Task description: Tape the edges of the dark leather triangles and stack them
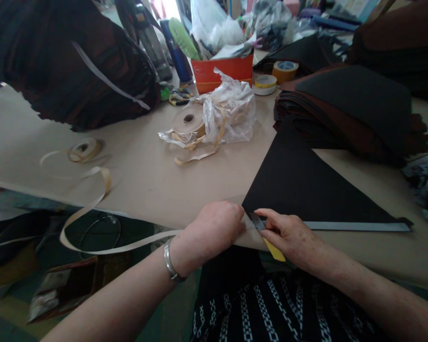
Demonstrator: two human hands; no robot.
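Note:
My left hand [217,219], with a bangle at its wrist, is closed low over the table's front edge, its fingertips partly hidden. A pale tape strip [121,248] runs in under it from a small roll [84,150] on the left. Against it, my right hand [288,235] grips a yellow-handled utility knife [275,251], its metal end by the corner of a black triangular sheet [303,185]. Along the sheet's near edge lies a grey-white strip [356,226], passing behind my right hand.
Behind stand a larger tape roll [189,118] with a plastic bag [231,114] and a red box [221,73]. Stacks of dark sheets rise at left [103,71] and right [353,104]. Tape rolls [284,72] lie near the box. The tape loops below the table edge.

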